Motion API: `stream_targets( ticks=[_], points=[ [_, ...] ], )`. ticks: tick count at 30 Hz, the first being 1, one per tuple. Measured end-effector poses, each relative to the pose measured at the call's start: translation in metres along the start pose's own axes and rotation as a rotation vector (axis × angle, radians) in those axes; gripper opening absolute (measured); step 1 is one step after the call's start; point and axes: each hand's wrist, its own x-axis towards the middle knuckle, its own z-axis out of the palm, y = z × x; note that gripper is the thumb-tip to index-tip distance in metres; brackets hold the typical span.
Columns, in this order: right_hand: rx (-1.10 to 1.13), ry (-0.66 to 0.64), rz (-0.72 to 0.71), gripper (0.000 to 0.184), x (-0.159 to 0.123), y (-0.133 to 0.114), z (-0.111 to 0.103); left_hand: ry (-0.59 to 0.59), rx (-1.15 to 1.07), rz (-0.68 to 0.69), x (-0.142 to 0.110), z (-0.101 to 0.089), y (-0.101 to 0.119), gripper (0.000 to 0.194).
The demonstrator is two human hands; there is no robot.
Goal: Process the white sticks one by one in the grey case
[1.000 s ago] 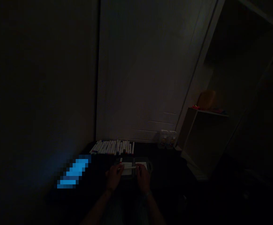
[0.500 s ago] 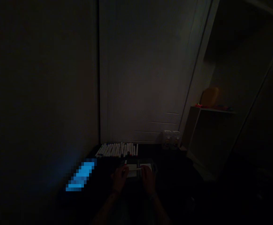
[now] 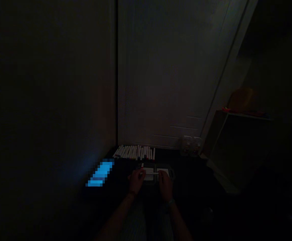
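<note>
In this gloom I can make out an open case [image 3: 149, 183] lying flat on the black tabletop [image 3: 196, 174], its two halves spread side by side, apparently of dull see-through plastic with rounded corners. Each half holds a flat white piece, one on the left [image 3: 149, 170] and one on the right [image 3: 164, 169] (paper or card, I can't tell). Over the case is a slim white marker, [image 3: 152, 173] level and straight: the left hand [image 3: 136, 180] has its fingers closed on one end, the right hand [image 3: 165, 184] pinches the other. A short red-ended stick [image 3: 142, 165] shows at the case's far left corner. Beyond, white markers [image 3: 133, 153] lie in a packed row, smooth-barrelled, several with dark or coloured ends. Two clear, boxy containers [image 3: 186, 145] stand beside each other near the pale, grooved panel [image 3: 166, 73] (their contents are too dim to read).
</note>
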Motion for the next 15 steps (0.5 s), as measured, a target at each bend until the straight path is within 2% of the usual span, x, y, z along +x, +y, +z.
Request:
stream_targets(
  ticks=[15],
  points=[
    [0.020, -0.021, 0.018, 0.034, 0.0006, -0.0010, -0.0029, 0.026, -0.039, -0.001, -0.0012, -0.0004, 0.0025, 0.025]
  ],
)
